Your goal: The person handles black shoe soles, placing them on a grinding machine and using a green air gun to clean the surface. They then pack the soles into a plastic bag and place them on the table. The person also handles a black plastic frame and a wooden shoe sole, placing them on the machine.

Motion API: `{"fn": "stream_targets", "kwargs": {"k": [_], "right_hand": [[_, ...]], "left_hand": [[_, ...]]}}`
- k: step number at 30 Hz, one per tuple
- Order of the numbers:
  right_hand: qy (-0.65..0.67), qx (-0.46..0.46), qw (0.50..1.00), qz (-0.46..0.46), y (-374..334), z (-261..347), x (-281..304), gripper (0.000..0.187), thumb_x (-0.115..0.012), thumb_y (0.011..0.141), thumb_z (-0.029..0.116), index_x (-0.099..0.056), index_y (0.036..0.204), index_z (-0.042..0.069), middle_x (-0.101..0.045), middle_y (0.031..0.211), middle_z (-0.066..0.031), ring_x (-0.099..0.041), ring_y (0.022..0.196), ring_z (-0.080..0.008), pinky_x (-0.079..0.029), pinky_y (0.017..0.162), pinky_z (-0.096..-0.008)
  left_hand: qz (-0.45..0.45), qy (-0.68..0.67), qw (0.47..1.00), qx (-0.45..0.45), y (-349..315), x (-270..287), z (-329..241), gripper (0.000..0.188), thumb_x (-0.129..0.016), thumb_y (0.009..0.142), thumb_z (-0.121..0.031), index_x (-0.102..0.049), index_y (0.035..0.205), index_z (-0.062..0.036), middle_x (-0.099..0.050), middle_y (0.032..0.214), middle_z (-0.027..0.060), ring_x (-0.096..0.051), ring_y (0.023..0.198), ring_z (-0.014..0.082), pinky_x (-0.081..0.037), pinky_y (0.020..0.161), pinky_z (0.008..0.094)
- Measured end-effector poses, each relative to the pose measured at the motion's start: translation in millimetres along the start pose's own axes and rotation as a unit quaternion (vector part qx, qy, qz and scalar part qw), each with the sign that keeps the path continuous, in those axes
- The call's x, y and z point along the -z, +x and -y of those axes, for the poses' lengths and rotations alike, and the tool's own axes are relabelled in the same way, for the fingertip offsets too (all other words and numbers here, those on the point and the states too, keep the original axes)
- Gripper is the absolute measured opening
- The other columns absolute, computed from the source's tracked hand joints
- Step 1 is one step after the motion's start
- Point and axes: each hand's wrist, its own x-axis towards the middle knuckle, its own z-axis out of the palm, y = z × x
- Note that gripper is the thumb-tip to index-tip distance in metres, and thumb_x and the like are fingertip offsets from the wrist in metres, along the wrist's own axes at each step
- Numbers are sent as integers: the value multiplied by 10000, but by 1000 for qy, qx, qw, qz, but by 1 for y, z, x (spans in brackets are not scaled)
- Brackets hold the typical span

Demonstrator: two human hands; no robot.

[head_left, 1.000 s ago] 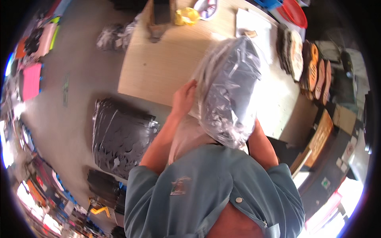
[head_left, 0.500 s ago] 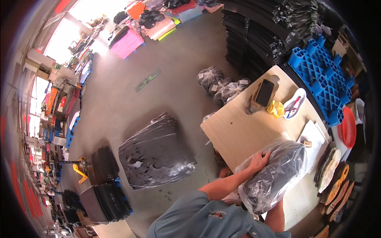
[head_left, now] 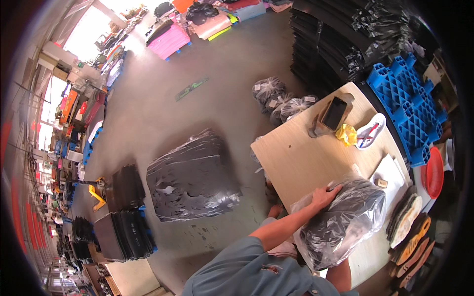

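Note:
A clear plastic bag (head_left: 340, 222) packed with dark grey or black contents lies at the near end of the pale wooden table (head_left: 291, 153). My left hand (head_left: 324, 196) comes across from the left and grips the bag's upper left side, its fingertips on the crinkled film. From below, my right hand (head_left: 340, 272) reaches to the bag's near end; its fingers are hidden behind the bag. White paper sheets (head_left: 389, 173), with a small tan block (head_left: 380, 183) on them, lie just beyond the bag.
A phone (head_left: 334, 114) on a stand, a crumpled yellow wrapper (head_left: 346, 134) and a white tray (head_left: 371, 132) with pens occupy the table's far side. Filled bags (head_left: 282, 104) sit on the floor beyond. Black cut sheets (head_left: 192, 182) lie left; a blue pallet (head_left: 407, 106) stands right.
The bag has turned and shifted slightly right, showing more dark contents. My left hand stays on its upper side. The whole view has swung a little.

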Motion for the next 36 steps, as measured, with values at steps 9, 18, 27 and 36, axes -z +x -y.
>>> {"fn": "stream_targets", "kwargs": {"k": [9,18,27,36], "right_hand": [[31,-12,999,-21,-35,-14,13,569,-334,1089,518,-679,1085,65,-655,894,-132,-624,991,-319,-434,1057,-501],[56,-18,998,-28,-63,-19,2,608,-308,1094,553,-680,1073,72,-646,880,-129,-614,998,-321,-420,1079,-511],[103,92,990,-30,-40,36,-12,648,-282,1099,588,-680,1062,78,-636,865,-127,-603,1006,-324,-406,1101,-521],[374,340,863,17,21,166,-11,689,-257,1104,624,-681,1051,84,-627,851,-124,-592,1013,-326,-393,1123,-531]], "left_hand": [[20,-48,999,-5,-20,9,-10,900,-657,874,-763,-757,1115,99,-732,1101,342,-714,1091,418,-538,997,474],[109,-153,982,30,-41,28,-11,907,-619,951,-729,-581,1386,66,-668,1318,221,-622,1224,274,-470,1062,385],[-4,-222,973,-59,-64,22,-30,653,-540,1068,-599,-666,1001,38,-612,898,84,-545,920,190,-470,866,365],[85,-437,873,-199,-85,70,-182,379,-529,1153,-300,-594,884,-40,-499,817,-89,-394,781,30,-367,682,244]]}}
